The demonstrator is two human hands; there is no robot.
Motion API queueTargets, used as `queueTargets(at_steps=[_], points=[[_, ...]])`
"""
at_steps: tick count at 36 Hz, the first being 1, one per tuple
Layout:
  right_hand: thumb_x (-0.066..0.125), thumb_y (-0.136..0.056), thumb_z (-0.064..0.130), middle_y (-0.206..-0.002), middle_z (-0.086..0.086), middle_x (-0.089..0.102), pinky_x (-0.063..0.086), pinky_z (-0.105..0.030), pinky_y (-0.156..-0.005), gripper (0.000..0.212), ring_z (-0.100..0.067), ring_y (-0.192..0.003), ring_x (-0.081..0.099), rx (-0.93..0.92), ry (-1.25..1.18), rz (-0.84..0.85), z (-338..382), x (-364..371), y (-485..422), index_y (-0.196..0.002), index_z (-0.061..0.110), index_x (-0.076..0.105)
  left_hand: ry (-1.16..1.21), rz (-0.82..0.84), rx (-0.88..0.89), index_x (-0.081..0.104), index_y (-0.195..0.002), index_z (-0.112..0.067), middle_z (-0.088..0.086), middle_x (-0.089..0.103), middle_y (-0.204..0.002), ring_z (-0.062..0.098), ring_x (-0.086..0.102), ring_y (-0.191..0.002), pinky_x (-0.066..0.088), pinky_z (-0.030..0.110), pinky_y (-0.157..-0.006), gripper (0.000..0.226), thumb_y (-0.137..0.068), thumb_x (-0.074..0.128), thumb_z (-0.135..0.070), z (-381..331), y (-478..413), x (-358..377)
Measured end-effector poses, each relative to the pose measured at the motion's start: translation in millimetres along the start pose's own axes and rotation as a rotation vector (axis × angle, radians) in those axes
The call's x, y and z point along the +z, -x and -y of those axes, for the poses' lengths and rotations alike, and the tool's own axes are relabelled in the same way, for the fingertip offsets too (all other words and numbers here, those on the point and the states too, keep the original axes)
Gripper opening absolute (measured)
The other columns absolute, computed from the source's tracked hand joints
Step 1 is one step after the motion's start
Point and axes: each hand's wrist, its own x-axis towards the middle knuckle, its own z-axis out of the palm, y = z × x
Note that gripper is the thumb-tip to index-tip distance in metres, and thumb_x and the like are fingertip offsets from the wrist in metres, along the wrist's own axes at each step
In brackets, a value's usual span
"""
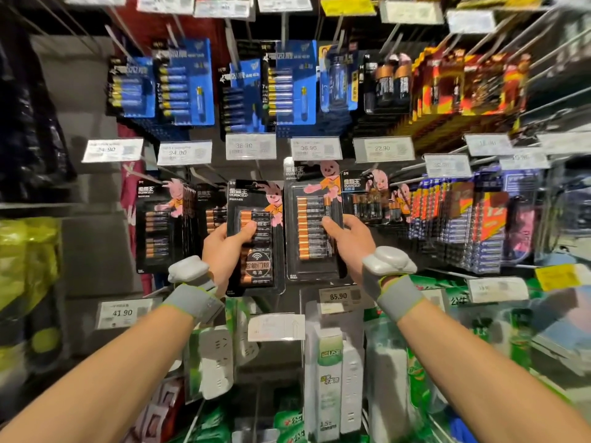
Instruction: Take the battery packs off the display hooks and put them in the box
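Power strips [332, 378] nearest, white and boxed, directly below the 85.90 tag [338, 297]. Both forearms reach up past them. Grey band on each wrist, with the left unit [188, 270] and the right unit [388, 260], both white.

Left hand [224, 251], up-left of the tag: thumb clamped across the front of the left pack [259, 251], fingers curled behind its left edge. The pack is black with copper-topped cells and is held upright. Its lower edge sits just left of the tag.

Right hand [348, 241], just above the tag: thumb pressed on the front of the right pack [311, 225], fingers wrapped behind its right edge. This pack is larger and upright, directly above the tag, beside the left pack. Cannot tell whether either pack hangs on its hook — the tops are blurred.

Hung packs [160, 225] of the same brand sit farther left of the tag, behind the left pack.

Farthest, well above the tag: a row of blue packs [185, 84] on hooks.
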Motion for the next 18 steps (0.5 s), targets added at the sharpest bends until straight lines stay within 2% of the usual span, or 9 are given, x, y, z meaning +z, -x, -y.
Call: queueTargets(at_steps=[3, 7, 10, 15, 18], points=[[0.058, -0.093, 0.038, -0.118, -0.003, 0.061, 0.041, -0.031, -0.089, 0.045, -0.022, -0.105, 0.057, 0.017, 0.004, 0.014, 2.1, 0.0, -1.5, -0.129, 0.012, 0.052, -0.004, -0.017, 0.009, 0.068, -0.092, -0.022, 0.003, 0.074, -0.092, 0.018, 0.071, -0.078, 0.056, 0.032, -0.073, 0.003, -0.090, 0.070, -0.022, -0.9, 0.7, 2.8], [0.057, -0.092, 0.043, -0.129, -0.005, 0.057, 0.039, -0.034, -0.096, 0.053, -0.025, -0.115, 0.053, 0.024, 0.021, 0.015, 3.5, 2.2, -1.2, -0.133, 0.010, 0.049, 0.003, -0.032, 0.005, 0.068, -0.091, -0.023, 0.001, 0.073, -0.091, 0.018, 0.070, -0.077, 0.055, 0.029, -0.068, 0.001, -0.091, 0.069, -0.023, -1.0, 1.9, 5.8], [0.057, -0.093, 0.041, -0.136, -0.005, 0.053, 0.037, -0.032, -0.099, 0.055, -0.024, -0.123, 0.050, 0.000, -0.003, 0.030, 2.3, 0.1, 0.5, -0.138, 0.011, 0.045, -0.001, -0.048, 0.002, 0.068, -0.090, -0.024, 0.001, 0.073, -0.089, 0.017, 0.069, -0.074, 0.053, 0.028, -0.064, 0.002, -0.091, 0.069, -0.024, -1.6, 2.8, 7.8], [0.057, -0.094, 0.035, -0.119, 0.001, 0.055, 0.035, -0.026, -0.092, 0.050, -0.016, -0.112, 0.052, -0.042, -0.060, 0.046, 4.3, -7.0, 3.0, -0.137, 0.010, 0.045, -0.023, -0.062, 0.012, 0.068, -0.089, -0.024, 0.000, 0.073, -0.091, 0.017, 0.069, -0.078, 0.054, 0.030, -0.072, 0.002, -0.090, 0.070, -0.025, -2.6, 3.0, 9.2], [0.059, -0.093, 0.035, -0.099, 0.002, 0.065, 0.044, -0.030, -0.087, 0.031, -0.020, -0.101, 0.061, -0.047, -0.032, 0.091, 3.5, -8.3, 4.5, -0.117, 0.015, 0.057, -0.024, -0.068, 0.006, 0.068, -0.089, -0.024, -0.002, 0.073, -0.089, 0.015, 0.069, -0.076, 0.054, 0.028, -0.068, 0.002, -0.090, 0.070, -0.025, -3.5, 3.4, 10.4]])
